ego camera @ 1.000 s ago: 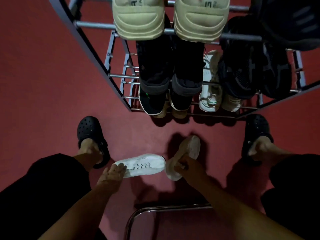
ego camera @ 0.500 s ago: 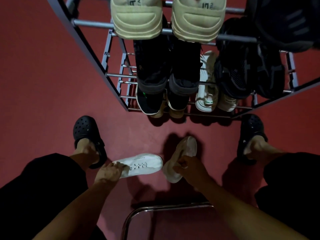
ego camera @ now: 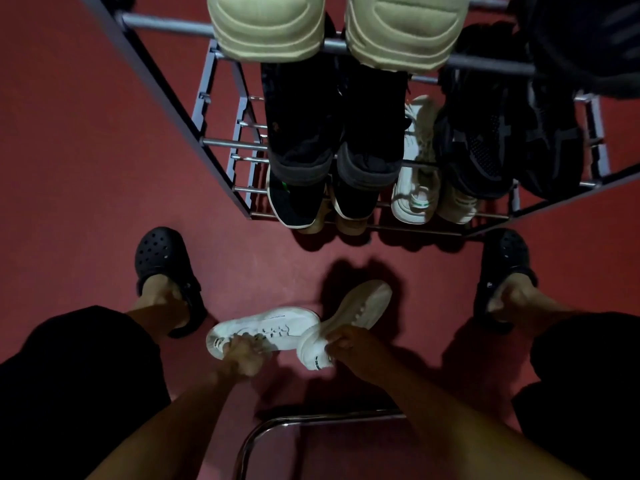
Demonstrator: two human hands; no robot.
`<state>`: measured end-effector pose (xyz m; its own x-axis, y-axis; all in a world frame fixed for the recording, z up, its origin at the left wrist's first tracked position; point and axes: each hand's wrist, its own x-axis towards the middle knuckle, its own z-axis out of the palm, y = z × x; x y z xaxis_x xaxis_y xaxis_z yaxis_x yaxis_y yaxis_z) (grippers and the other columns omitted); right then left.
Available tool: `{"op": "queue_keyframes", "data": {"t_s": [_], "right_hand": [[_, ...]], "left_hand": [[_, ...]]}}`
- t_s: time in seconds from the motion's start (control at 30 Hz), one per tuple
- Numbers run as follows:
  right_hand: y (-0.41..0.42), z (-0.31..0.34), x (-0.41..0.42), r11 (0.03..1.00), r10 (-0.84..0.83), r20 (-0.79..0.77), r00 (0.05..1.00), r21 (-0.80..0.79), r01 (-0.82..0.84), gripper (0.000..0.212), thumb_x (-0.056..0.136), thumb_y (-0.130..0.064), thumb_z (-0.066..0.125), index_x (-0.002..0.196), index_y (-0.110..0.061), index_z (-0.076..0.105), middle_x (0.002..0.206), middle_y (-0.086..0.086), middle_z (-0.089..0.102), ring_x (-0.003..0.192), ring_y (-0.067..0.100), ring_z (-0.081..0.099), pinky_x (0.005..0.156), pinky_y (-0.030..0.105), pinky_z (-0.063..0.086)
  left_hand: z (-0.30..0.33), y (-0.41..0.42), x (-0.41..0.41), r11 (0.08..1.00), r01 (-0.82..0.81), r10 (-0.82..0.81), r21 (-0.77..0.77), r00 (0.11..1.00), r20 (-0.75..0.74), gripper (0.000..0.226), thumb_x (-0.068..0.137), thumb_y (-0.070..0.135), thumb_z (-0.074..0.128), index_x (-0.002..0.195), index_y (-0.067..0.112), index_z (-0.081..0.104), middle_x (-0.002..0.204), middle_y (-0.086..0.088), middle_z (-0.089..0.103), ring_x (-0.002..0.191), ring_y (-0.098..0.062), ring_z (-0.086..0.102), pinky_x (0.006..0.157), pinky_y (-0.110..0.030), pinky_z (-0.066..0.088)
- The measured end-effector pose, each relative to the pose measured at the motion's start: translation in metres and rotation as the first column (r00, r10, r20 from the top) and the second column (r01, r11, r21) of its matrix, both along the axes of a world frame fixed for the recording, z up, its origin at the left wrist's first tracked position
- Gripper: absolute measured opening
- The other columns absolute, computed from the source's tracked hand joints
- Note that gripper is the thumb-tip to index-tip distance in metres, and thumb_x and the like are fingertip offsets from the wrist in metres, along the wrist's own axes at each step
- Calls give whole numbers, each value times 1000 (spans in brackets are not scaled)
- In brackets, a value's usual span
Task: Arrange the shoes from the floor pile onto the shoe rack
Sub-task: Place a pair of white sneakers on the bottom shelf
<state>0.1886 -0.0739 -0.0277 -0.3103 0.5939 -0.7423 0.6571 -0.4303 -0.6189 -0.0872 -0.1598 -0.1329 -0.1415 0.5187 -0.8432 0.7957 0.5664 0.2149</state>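
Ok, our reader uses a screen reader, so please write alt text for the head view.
Seen from above, a person's left hand and right hand each grip a white sneaker, left and right, over a red floor. Ahead, a metal shoe rack holds dark and pale shoes.

Left hand (ego camera: 242, 355), right hand (ego camera: 349, 344) gripping

Two white sneakers low in the frame, before a filled shoe rack

One white sneaker (ego camera: 273, 329) lies sideways at lower centre; the other (ego camera: 349, 318) tilts, sole seemingly turned up, toe toward the metal shoe rack (ego camera: 221, 143) filling the upper frame.
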Motion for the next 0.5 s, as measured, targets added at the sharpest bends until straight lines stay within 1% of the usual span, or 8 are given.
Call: {"op": "queue_keyframes", "data": {"t_s": [0.07,0.1,0.17,0.23,0.3,0.37,0.43,0.5], "right_hand": [[11,-11,7,996,51,40,998,77,-54,11,82,-17,69,92,-23,70,90,3,71,84,17,67,84,38,50],[20,-17,12,985,103,103,989,129,-116,18,85,-18,68,102,-12,71,104,9,69,97,23,64,91,38,47],[40,-31,25,958,123,278,953,217,-187,45,88,-25,67,125,-2,61,130,17,57,122,30,53,105,37,38],[61,-46,39,955,75,371,926,241,-174,68,83,-35,69,139,-3,48,144,19,46,135,33,41,113,39,30],[82,-61,49,956,71,372,925,241,-170,79,81,-29,75,146,-5,37,149,18,41,138,33,38,114,41,30],[98,-68,52,974,22,334,942,204,-95,84,82,-21,77,150,-5,30,150,16,41,138,31,40,113,38,31],[109,-76,54,989,-24,290,957,143,-19,83,84,-19,75,151,-5,27,150,13,40,137,28,41,110,31,31],[112,-90,55,993,-39,295,955,114,5,77,86,-21,73,148,-1,32,149,13,40,136,27,41,108,27,29]], "left_hand": [[23,11,13,997,76,-76,21,996,-41,46,97,46,42,130,20,59,134,-3,56,131,-24,49,111,-35,30],[28,15,18,993,108,-106,39,993,-54,40,96,43,44,126,22,61,130,-2,58,128,-24,51,109,-36,32],[32,18,21,978,182,-178,97,983,-54,51,87,48,40,122,18,63,124,-4,61,121,-26,56,103,-35,38],[25,15,21,973,166,-155,161,985,-75,71,75,58,34,123,16,65,124,-10,60,120,-32,55,101,-37,40],[18,8,18,968,128,-112,215,990,-83,79,68,62,31,121,19,70,124,-13,61,122,-38,53,101,-43,41],[12,7,20,944,150,-134,294,988,-75,68,71,58,30,111,28,76,119,-3,68,117,-37,56,100,-48,44],[7,11,19,968,70,-67,242,998,-18,58,74,54,34,109,33,74,117,4,68,116,-31,56,102,-46,44],[12,17,19,988,-54,46,141,997,57,48,73,51,40,106,39,72,117,-1,65,115,-27,57,101,-44,45]]}}
